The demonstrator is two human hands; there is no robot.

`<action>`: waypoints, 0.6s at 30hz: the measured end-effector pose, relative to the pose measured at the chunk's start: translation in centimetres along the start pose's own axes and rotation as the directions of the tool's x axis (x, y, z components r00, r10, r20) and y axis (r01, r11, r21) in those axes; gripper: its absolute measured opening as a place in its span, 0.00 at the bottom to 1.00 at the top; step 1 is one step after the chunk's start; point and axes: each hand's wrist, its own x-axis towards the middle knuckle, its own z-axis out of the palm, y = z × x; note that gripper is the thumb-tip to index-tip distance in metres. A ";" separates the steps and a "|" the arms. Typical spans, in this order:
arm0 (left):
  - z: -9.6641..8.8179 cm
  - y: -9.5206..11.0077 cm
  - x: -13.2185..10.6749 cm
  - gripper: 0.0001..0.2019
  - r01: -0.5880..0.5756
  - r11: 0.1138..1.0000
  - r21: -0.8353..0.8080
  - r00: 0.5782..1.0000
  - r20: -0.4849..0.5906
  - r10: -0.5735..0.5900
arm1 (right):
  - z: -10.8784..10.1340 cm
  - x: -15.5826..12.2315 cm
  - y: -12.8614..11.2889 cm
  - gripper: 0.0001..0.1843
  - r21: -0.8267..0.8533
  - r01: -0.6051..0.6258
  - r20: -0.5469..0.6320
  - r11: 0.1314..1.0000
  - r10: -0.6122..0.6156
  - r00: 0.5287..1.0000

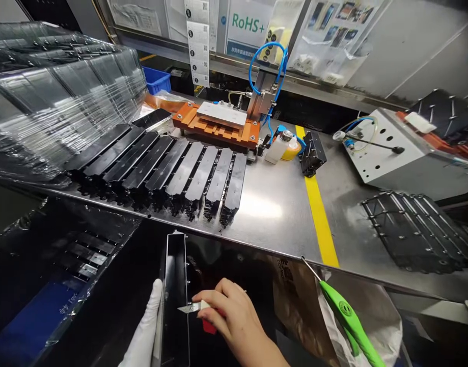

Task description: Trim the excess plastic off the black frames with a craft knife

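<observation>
Left hand: the left hand point(144, 334), in a white glove, sits low in the view below the surface edge, its fingers wrapped along the left side of a long black part point(175, 295) and holding it upright.
Right hand: the bare right hand point(234, 318) is pressed together around a small blade tool point(197, 307) with a red body; thumb and forefinger pinch it near the metal tip.
Blade tip: it points left and touches the right edge of the long black part, about halfway down the visible length.
Long black part: narrow, glossy, with a silvery rim; it stands nearly on end between the two hands, in front of the steel surface point(279, 214), not on it.
Row of black parts point(161, 171): similar long pieces lie side by side on the surface, fanned out, their near ends at its front edge.
Clear trays point(54, 97): a tall stack at the left, tilted.
Orange fixture point(216, 125): behind the row, carrying a pale plate, with blue hoses point(266, 58) above it.
Small bottle point(277, 148): just right of the fixture.
Yellow stripe point(320, 214): runs across the surface from back to front.
Green tool point(348, 318): hangs at the front edge, right of the hands, over a brown bag point(298, 300).
</observation>
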 end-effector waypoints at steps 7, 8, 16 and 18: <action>-1.2 -1.6 -0.1 0.21 0.017 0.999 -0.038 1.000 0.007 -0.017 | -1.2 1.2 0.9 0.27 -0.130 -0.044 -0.093 0.990 0.032 0.995; -1.0 -1.8 -0.1 0.21 0.035 0.999 -0.040 0.999 0.024 -0.034 | -1.3 1.1 0.9 0.27 -0.123 -0.048 -0.087 0.991 0.038 0.995; 0.8 -1.4 -0.5 0.17 0.150 0.988 -0.037 0.981 0.128 -0.144 | -0.3 -0.3 0.9 0.26 -0.082 0.010 -0.049 0.997 -0.014 0.999; 0.7 -1.4 -0.7 0.19 0.179 0.984 -0.021 0.975 0.137 -0.175 | -0.5 0.4 1.5 0.27 -0.109 -0.026 -0.087 0.994 0.017 0.996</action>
